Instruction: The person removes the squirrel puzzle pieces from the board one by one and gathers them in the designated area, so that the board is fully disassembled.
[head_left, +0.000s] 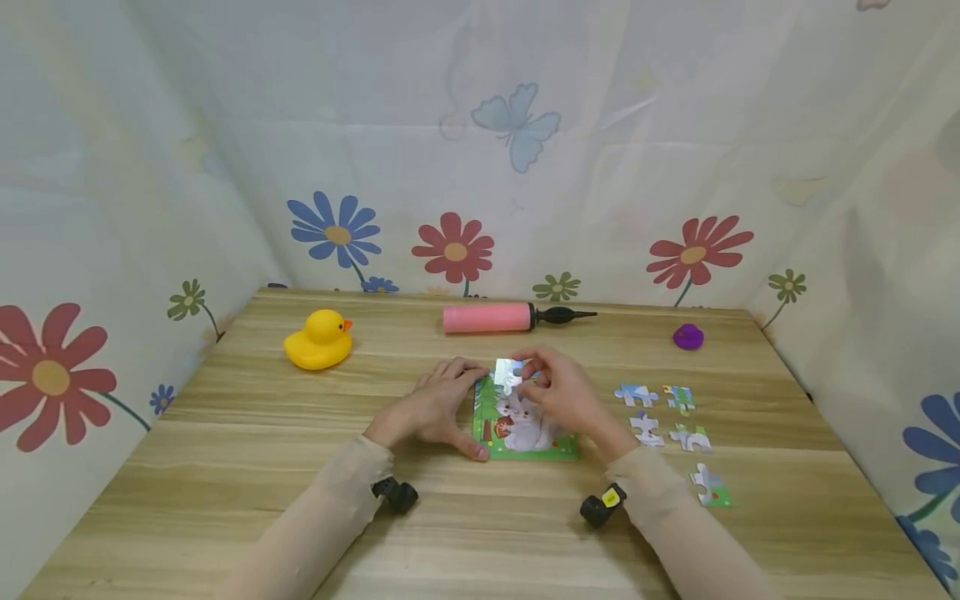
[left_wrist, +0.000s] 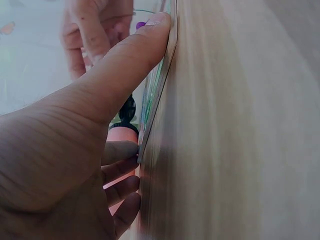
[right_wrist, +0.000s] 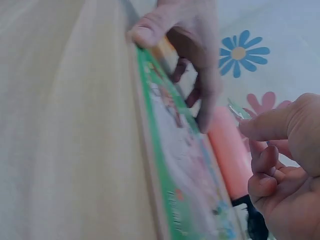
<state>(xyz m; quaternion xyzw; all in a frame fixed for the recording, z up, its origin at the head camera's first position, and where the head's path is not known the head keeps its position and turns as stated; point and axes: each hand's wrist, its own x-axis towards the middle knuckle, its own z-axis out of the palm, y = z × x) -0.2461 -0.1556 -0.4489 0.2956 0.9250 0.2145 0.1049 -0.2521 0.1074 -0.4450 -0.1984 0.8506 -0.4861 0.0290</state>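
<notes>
A jigsaw puzzle board (head_left: 523,433) lies on the table, showing white cartoon animals, a tree and a green border. My left hand (head_left: 435,407) spreads along its left side. The thumb (left_wrist: 145,42) touches the near corner, and the other fingertips rest by the far end of that side. Above the board's upper part, my right hand (head_left: 566,392) pinches a puzzle piece (head_left: 507,375) between thumb and fingers. In the right wrist view that piece (right_wrist: 238,110) appears edge-on, raised off the board. The right hand hides the board's upper right part.
Several loose puzzle pieces (head_left: 647,428) lie right of the board. Behind it lies a pink hand pump (head_left: 487,318) with a black nozzle. A yellow rubber duck (head_left: 318,342) sits back left, a small purple duck (head_left: 688,337) back right. A floral curtain (head_left: 517,183) surrounds the table.
</notes>
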